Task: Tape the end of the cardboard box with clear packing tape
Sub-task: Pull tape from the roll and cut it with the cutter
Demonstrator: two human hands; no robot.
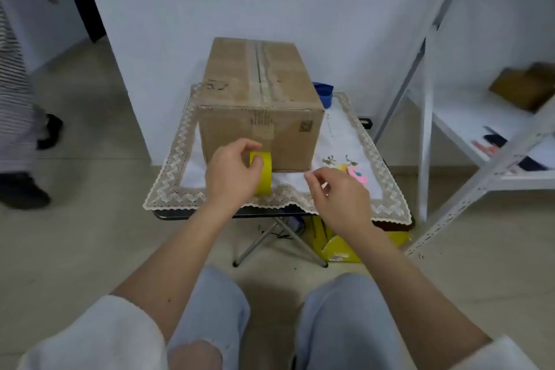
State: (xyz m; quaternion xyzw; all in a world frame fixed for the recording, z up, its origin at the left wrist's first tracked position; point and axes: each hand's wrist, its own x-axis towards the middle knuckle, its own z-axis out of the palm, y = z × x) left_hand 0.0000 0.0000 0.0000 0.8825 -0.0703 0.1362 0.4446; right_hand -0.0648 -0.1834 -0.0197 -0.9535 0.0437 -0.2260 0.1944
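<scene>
On a lace-edged white cloth (345,135), your left hand (232,173) clamps the yellow tape roll (264,173) against the brown cardboard box (261,126); your right hand (339,195) pinches loosely nearby

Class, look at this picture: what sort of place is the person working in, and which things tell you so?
Probably a storeroom or home workspace, not a proper packing station: a cardboard box sits on a small folding table under a lace-edged cloth, with white metal shelving alongside.

left hand (232,173): fingers curled, gripping | right hand (338,194): fingertips pinched (nothing visibly held)
</scene>
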